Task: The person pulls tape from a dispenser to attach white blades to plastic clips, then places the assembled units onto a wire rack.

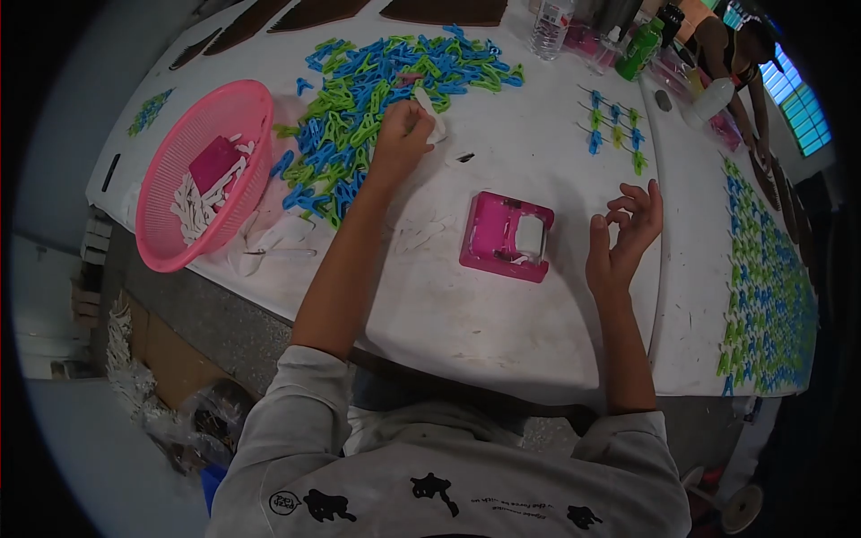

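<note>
My left hand [404, 139] is closed at the right edge of a large heap of blue and green clips [359, 108]; a white piece [433, 117] shows just beside its fingers, and what the fingers pinch is too small to name. Raised over the table's right part, my right hand [628, 235] has its fingers apart and holds nothing. Between the hands lies a pink device [485, 231] with a white block [530, 236] in it. A small dark item [465, 158] rests above the device.
A pink basket [256, 134] with white pieces stands left. Clips in rows [619, 121] lie upper right; many more [762, 296] cover the far right. Bottles [641, 47] stand at the back. Another person [717, 54] bends over the table.
</note>
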A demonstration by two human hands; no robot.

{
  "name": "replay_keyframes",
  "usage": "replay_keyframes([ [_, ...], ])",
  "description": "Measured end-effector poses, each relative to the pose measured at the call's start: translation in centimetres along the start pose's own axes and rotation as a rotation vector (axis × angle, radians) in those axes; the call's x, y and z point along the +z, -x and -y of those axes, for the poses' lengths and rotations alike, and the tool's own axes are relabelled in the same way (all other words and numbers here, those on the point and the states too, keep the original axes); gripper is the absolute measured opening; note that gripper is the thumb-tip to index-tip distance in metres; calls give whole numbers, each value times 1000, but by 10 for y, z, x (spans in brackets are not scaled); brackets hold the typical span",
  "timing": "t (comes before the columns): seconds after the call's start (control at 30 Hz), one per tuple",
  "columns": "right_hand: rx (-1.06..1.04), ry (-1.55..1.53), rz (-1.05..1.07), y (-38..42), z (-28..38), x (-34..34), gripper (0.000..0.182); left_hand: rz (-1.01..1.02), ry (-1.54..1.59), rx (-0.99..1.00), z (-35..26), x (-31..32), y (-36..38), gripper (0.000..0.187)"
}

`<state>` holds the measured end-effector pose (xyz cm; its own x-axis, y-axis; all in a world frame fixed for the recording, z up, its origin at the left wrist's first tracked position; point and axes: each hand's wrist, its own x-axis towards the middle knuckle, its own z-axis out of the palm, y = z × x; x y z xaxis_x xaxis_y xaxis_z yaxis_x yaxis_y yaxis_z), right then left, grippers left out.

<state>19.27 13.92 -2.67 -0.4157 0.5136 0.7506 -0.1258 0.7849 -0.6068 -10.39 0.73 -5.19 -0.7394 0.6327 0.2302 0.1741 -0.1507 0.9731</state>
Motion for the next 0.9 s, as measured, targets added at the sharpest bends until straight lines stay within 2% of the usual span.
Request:
replay_keyframes([
  [0.13, 25, -5, 9, 1, -1, -1, 77, -82, -1, -212, -27, -7, 8, 17],
  [0.23, 51, 0, 10, 0, 1, -1, 76, -100, -70, -128, -27, -9, 9, 19],
  [0.53, 85, 24, 32, -2, 3, -2, 75, 16, -120, -232, -23, -9, 9, 22],
  [0.9, 93, 82, 61, -3, -6, -4, 73, -6, 9, -274, -39, -10, 14, 20],
])
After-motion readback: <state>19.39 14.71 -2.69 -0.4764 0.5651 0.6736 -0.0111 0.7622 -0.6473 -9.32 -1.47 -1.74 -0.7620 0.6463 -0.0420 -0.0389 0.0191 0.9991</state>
